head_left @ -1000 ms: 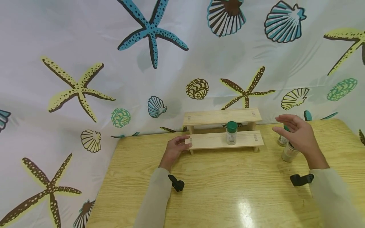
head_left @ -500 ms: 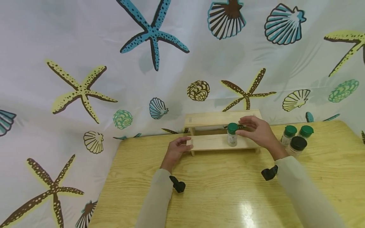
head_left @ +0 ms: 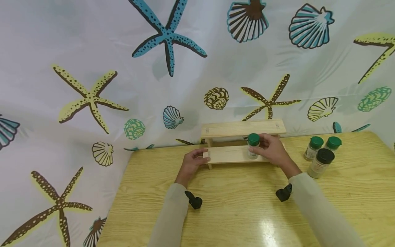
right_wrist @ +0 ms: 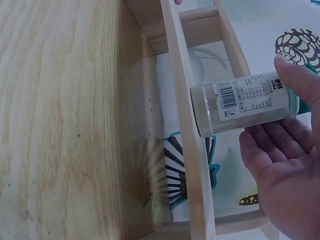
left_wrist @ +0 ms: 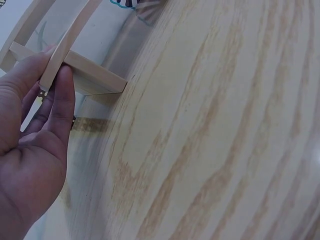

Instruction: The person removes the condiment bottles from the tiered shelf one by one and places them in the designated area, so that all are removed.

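Observation:
A two-step wooden shelf (head_left: 228,154) stands against the patterned cloth. My left hand (head_left: 189,165) holds the left end of its lower board, with the thumb on one face and fingers on the other in the left wrist view. On that board a clear spice jar (right_wrist: 245,100) with a green cap (head_left: 253,139) stands upright, a barcode label on its side. My right hand (head_left: 274,151) grips this jar from the right, the thumb near the cap and the fingers round the far side. Part of the cap is out of the right wrist view.
Right of the shelf, two green-capped jars (head_left: 314,148) and a black-capped jar (head_left: 321,163) stand close together on the wooden table (head_left: 234,206). Behind everything hangs a cloth (head_left: 191,85) printed with starfish and shells.
My right hand has moved left from the group of jars to the jar on the lower board and closed round it. My left hand stays at the shelf's end.

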The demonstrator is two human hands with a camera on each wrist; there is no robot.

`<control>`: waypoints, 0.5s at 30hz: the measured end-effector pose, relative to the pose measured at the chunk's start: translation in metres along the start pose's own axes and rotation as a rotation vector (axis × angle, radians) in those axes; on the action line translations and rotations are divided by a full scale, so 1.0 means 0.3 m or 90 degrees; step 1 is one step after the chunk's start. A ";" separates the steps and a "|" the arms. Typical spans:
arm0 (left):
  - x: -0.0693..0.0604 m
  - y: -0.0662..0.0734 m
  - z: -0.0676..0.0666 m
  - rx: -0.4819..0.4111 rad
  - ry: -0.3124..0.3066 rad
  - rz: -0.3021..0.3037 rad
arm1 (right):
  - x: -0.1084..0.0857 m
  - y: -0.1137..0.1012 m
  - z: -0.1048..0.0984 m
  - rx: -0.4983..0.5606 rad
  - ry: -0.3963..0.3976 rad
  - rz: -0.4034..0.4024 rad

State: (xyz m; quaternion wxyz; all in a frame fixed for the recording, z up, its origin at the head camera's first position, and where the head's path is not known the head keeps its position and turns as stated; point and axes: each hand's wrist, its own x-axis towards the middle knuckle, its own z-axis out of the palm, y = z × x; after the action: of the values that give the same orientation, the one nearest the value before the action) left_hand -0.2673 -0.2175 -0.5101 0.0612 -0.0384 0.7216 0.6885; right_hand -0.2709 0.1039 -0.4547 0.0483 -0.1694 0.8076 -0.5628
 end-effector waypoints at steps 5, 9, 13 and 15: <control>-0.004 0.001 0.005 -0.006 -0.002 -0.008 | -0.005 -0.002 0.000 -0.005 0.003 -0.001; -0.008 0.005 0.006 0.006 -0.002 -0.014 | -0.004 -0.011 -0.007 -0.022 0.013 -0.002; -0.007 0.006 0.002 0.015 -0.001 -0.017 | 0.004 -0.037 -0.020 -0.038 0.027 -0.005; -0.006 0.007 0.002 0.015 -0.002 -0.018 | 0.006 -0.056 -0.030 -0.043 0.033 -0.007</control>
State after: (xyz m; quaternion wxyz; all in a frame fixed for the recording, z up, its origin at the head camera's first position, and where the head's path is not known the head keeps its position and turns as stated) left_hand -0.2659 -0.2169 -0.5078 0.0728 -0.0468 0.7290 0.6790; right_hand -0.2713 0.1062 -0.4358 0.0184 -0.1604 0.8261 -0.5400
